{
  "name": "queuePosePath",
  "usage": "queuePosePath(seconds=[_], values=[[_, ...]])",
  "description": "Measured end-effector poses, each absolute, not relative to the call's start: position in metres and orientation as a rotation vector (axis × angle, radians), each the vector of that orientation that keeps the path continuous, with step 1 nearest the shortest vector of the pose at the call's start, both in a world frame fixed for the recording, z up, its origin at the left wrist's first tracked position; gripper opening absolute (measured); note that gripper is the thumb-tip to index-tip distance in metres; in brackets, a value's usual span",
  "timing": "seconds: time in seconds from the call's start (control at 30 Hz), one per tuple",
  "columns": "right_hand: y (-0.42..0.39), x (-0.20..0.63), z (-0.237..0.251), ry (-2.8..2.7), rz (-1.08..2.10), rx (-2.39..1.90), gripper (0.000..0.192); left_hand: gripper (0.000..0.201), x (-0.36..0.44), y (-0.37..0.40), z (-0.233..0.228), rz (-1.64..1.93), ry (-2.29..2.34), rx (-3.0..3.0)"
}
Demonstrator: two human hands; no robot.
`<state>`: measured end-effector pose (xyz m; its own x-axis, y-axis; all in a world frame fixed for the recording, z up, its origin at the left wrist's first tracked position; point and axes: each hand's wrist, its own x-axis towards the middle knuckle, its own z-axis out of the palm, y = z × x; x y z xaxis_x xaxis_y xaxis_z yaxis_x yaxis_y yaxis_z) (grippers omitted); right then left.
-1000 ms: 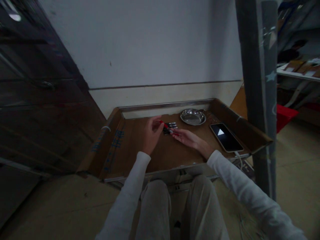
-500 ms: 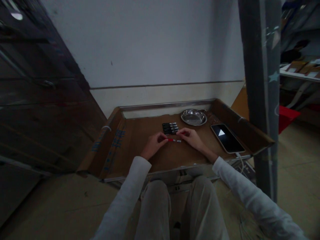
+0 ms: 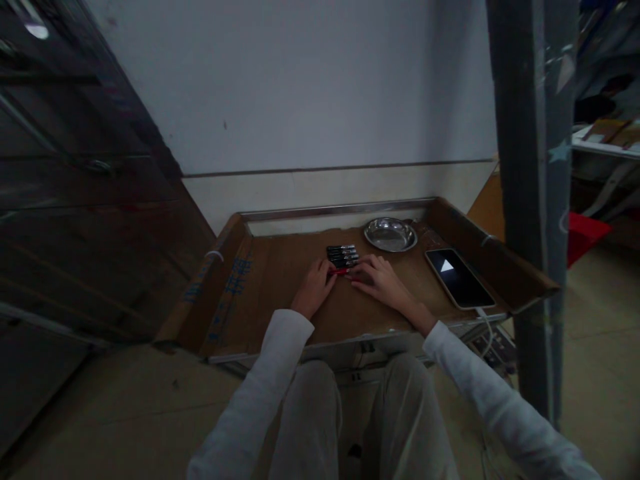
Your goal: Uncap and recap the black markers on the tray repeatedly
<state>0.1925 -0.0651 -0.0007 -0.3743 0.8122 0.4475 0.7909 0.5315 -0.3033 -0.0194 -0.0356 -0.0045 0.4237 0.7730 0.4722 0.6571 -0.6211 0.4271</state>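
Pinching a red pen between them, left hand and right hand are closing fingertips on its two ends, just before the row of black pens lying on the cardboard tray. Laying it parallel and touching the row's near edge is probably tidiest (grip tightness is not readable). Steel dish and phone are sitting to the right.

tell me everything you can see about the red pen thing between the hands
The red pen is a slim stick, mostly hidden; only a short red stretch shows between the two hands. It lies flat on the brown board, at the near edge of a row of dark pens. The left hand meets its left end and the right hand its right end. Its material and any cap are too dim to tell.
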Motion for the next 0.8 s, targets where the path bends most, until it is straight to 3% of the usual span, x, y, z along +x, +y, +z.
queuePosePath(seconds=[0.17, 0.43, 0.7, 0.8], values=[[-0.063, 0.191, -0.005, -2.255, -0.009, -1.363, 0.025, 0.017, -0.013, -0.047, 0.004, 0.934, 1.336, 2.633], [-0.064, 0.185, -0.007, -2.219, -0.048, -1.404, 0.023, 0.012, -0.010, -0.048, 0.003, 0.823, 1.279, 2.760], [-0.062, 0.197, -0.013, -1.972, -0.022, -1.434, 0.044, 0.014, -0.012, -0.050, 0.004, 0.902, 1.395, 2.685], [-0.063, 0.202, -0.018, -1.906, -0.029, -1.471, 0.042, 0.014, -0.013, -0.049, 0.003, 0.961, 1.490, 2.633]])
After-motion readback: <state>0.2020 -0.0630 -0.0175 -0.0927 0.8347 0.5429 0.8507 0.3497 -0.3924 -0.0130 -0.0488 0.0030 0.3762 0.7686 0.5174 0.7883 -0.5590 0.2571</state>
